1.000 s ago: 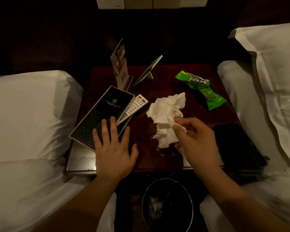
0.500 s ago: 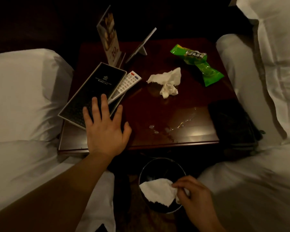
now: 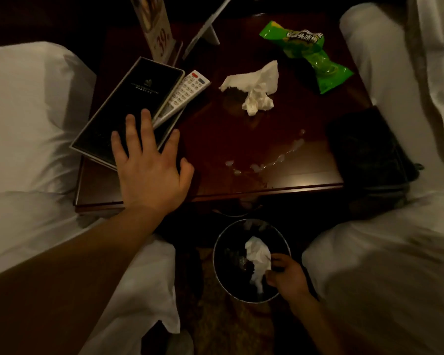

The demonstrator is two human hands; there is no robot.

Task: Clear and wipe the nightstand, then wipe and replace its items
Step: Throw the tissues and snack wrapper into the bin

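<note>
I see my left hand (image 3: 149, 162) lying flat, fingers straight and spread, on the near left part of the nightstand (image 3: 215, 149). Its fingertips press on a black folder (image 3: 128, 108) that sits askew over the left edge. A white remote (image 3: 187, 92) is tucked partly under the folder's right side, its buttons facing up.

My right hand (image 3: 289, 276) is low, over the round waste bin (image 3: 214, 252) on the floor in front of the nightstand. Thumb and fingers pinch a crumpled white tissue (image 3: 258, 257), which hangs inside the bin's rim.

A second crumpled tissue (image 3: 254, 90) lies on the wood near the middle. Behind it, to the right, is a green snack packet (image 3: 308, 52). Pale wet droplets (image 3: 280, 157) trail across the near right part of the top (the dim light makes them hard to read). At the back stand a printed card marked 39 (image 3: 157, 26) and a small tilted stand (image 3: 205, 29) just beside it. A dark bag (image 3: 364, 155) rests at the right edge against the white bedding (image 3: 395, 252). A white pillow (image 3: 23, 111) lies to the left.
</note>
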